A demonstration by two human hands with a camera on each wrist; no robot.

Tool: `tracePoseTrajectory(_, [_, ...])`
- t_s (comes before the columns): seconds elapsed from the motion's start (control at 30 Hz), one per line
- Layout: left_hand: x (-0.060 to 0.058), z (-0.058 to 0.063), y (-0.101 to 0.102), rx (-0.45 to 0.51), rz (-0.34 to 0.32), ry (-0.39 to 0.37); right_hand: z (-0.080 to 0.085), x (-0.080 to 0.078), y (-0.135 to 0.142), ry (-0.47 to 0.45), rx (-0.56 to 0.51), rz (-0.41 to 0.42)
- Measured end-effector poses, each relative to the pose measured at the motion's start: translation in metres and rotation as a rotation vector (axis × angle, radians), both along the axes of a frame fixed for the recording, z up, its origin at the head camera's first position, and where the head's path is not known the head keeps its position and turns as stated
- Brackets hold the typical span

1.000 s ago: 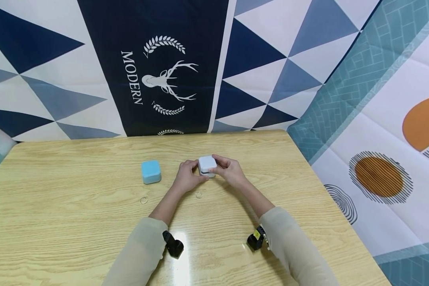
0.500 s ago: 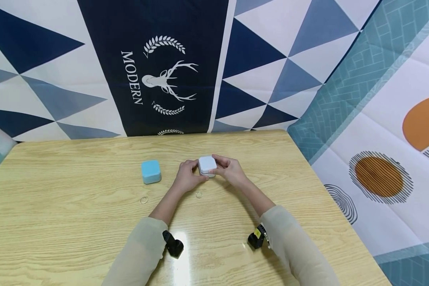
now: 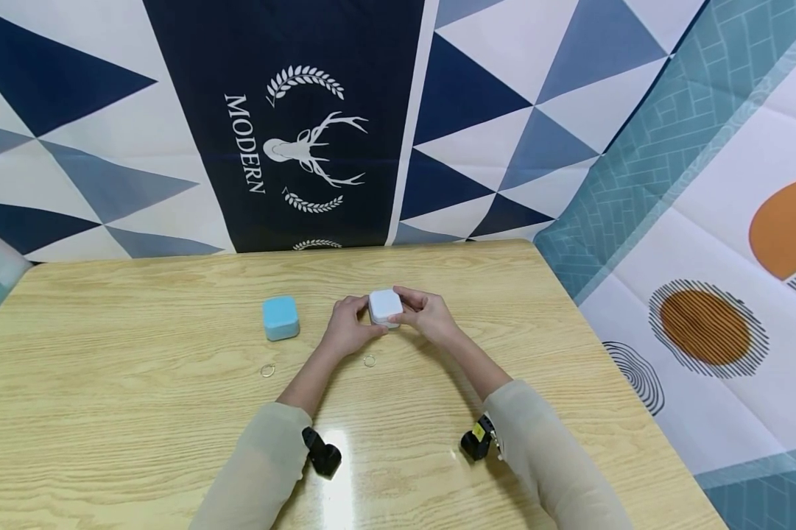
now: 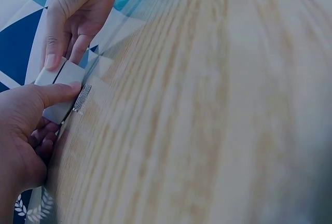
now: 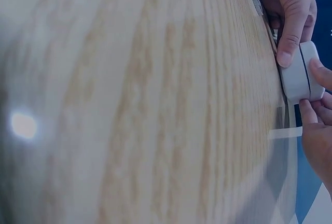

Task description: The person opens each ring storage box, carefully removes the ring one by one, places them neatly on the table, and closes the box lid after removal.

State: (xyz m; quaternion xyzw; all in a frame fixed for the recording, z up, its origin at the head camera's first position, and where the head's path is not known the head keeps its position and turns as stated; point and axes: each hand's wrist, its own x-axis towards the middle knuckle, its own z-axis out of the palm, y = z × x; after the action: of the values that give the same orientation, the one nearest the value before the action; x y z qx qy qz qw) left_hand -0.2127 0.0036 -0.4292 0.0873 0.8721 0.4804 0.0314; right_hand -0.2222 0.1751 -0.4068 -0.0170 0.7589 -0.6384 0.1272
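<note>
Near the back of the table, a small white box [image 3: 385, 303] with rounded corners sits between both hands. A thin dark seam runs between its lid and base in the right wrist view. My left hand [image 3: 347, 327] grips its lower part from the left, thumb along the front side. From the right, my right hand [image 3: 429, 316] pinches the lid between thumb and fingers; the thumb [image 5: 320, 73] lies across it in the right wrist view. A thin gold-coloured ring [image 3: 369, 361] lies just in front of the box.
A light blue box [image 3: 280, 319] of similar shape stands left of my left hand. A second thin ring [image 3: 267, 370] lies in front of it. The wooden table [image 3: 139, 412] meets a patterned cloth backdrop at the rear and on the right.
The dark gap under the white box's lid has narrowed as the lid came down onto the base. Both hands stay in nearly the same place; the blue box and the rings have not moved.
</note>
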Motion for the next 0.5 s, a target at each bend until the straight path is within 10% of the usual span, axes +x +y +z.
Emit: tracePoseTrajectory(0.5, [0.0,-0.0006,0.0,0.012,0.003,0.012,-0.0017,-0.0002,0.0015,-0.007,-0.004,0.011])
